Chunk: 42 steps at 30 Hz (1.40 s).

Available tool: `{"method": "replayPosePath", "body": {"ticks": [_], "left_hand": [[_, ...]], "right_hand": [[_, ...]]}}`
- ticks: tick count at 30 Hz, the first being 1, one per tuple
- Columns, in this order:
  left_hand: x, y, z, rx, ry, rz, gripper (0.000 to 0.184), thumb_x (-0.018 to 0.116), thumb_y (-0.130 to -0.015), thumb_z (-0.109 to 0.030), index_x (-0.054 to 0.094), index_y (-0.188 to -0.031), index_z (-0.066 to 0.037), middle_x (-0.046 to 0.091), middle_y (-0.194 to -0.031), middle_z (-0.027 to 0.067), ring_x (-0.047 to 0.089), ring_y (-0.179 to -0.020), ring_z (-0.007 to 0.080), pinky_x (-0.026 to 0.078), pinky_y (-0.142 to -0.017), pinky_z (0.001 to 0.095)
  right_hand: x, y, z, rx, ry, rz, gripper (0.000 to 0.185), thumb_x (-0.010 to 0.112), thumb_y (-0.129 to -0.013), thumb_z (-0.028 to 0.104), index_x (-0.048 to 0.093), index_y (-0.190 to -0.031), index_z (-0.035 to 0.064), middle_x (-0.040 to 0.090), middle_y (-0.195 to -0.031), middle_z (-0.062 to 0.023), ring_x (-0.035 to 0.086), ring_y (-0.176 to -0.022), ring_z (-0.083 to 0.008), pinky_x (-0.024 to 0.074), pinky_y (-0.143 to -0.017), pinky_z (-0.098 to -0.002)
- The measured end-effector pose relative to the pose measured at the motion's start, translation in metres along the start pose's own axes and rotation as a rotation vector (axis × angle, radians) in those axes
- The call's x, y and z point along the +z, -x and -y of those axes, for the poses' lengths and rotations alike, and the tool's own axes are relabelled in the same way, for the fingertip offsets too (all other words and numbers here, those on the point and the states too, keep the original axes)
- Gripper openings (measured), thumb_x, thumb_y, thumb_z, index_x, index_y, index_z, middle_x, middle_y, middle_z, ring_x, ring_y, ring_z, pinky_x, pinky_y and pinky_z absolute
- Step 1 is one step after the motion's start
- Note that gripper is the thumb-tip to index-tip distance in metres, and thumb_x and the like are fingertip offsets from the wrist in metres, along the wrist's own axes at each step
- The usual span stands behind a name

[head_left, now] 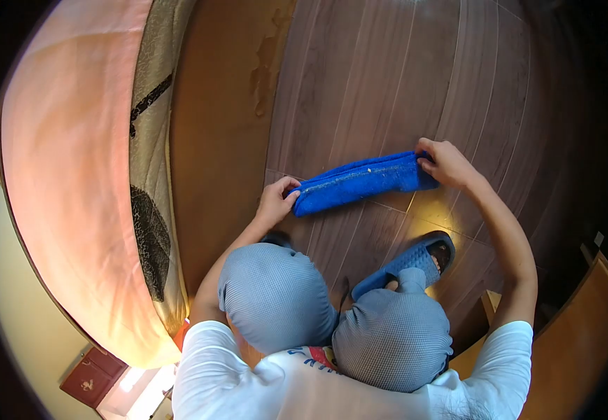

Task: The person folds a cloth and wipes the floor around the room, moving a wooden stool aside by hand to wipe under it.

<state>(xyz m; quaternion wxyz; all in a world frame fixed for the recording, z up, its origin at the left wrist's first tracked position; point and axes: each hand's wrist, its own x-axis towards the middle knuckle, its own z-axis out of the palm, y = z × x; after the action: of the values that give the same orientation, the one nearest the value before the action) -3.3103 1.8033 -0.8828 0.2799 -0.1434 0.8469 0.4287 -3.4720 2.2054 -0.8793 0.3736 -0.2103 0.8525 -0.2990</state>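
Note:
A long, folded blue cloth (360, 183) with pale specks along its upper face is stretched between my two hands, above the wooden floor. Its left end is pinched by my left hand (276, 201), thumb on top. At the other end, my right hand (445, 162) grips the cloth's upper right corner between thumb and fingers. The cloth slants slightly, its right end farther from my body than its left.
A bed with a pink sheet (73, 175) and a brown side panel (223, 126) runs along the left. My knees in grey trousers (276, 297) and a blue slipper (395, 269) are below the cloth. Wooden furniture (580, 336) stands at the lower right.

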Motion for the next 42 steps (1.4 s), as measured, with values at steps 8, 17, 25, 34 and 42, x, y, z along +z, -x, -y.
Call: {"method": "replayPosePath", "body": {"ticks": [8,17,25,34,42], "left_hand": [[0.014,0.020,-0.041,0.797,-0.740,-0.149,0.037,0.071,-0.078,-0.010,0.064,-0.114,-0.007,0.061,-0.102,0.0104,0.061,-0.092,0.0283,0.049,-0.078,0.0397],[0.041,-0.008,-0.044,0.909,-0.724,0.076,0.040,0.071,-0.076,-0.019,0.063,-0.114,-0.009,0.056,-0.096,0.0076,0.054,-0.082,0.0235,0.042,-0.069,0.0368],[0.043,-0.031,-0.034,1.035,-0.722,0.209,0.039,0.070,-0.076,-0.025,0.060,-0.112,-0.015,0.050,-0.086,0.0078,0.052,-0.079,0.0265,0.041,-0.065,0.0393],[0.049,-0.036,-0.021,1.142,-0.718,0.094,0.035,0.069,-0.074,-0.026,0.061,-0.106,-0.019,0.050,-0.085,0.0064,0.053,-0.078,0.0261,0.044,-0.062,0.0393],[0.053,-0.031,-0.020,1.224,-0.779,0.011,0.035,0.068,-0.074,-0.024,0.061,-0.108,-0.017,0.050,-0.086,0.0080,0.054,-0.079,0.0280,0.045,-0.061,0.0410]], "right_hand": [[0.060,0.058,0.046,-0.424,0.457,-0.470,0.039,0.057,-0.081,0.013,0.060,-0.119,0.0065,0.057,-0.113,-0.0112,0.054,-0.094,-0.0251,0.0442,-0.077,-0.0383],[0.109,0.034,0.085,0.202,0.125,-0.624,0.055,0.079,-0.075,0.035,0.060,-0.120,0.0100,0.053,-0.114,-0.0143,0.050,-0.105,-0.0330,0.0426,-0.083,-0.0443],[0.103,0.006,0.085,0.391,0.195,-0.556,0.065,0.087,-0.054,0.047,0.057,-0.101,0.0143,0.048,-0.100,-0.0110,0.048,-0.098,-0.0300,0.0373,-0.077,-0.0446],[0.106,0.008,0.078,0.343,0.152,-0.515,0.063,0.089,-0.051,0.045,0.058,-0.098,0.0168,0.051,-0.102,-0.0086,0.050,-0.102,-0.0286,0.0386,-0.079,-0.0449],[0.079,-0.008,0.059,0.070,0.313,-0.555,0.060,0.085,-0.054,0.052,0.059,-0.096,0.0174,0.052,-0.101,-0.0071,0.050,-0.101,-0.0272,0.0386,-0.077,-0.0432]]}}
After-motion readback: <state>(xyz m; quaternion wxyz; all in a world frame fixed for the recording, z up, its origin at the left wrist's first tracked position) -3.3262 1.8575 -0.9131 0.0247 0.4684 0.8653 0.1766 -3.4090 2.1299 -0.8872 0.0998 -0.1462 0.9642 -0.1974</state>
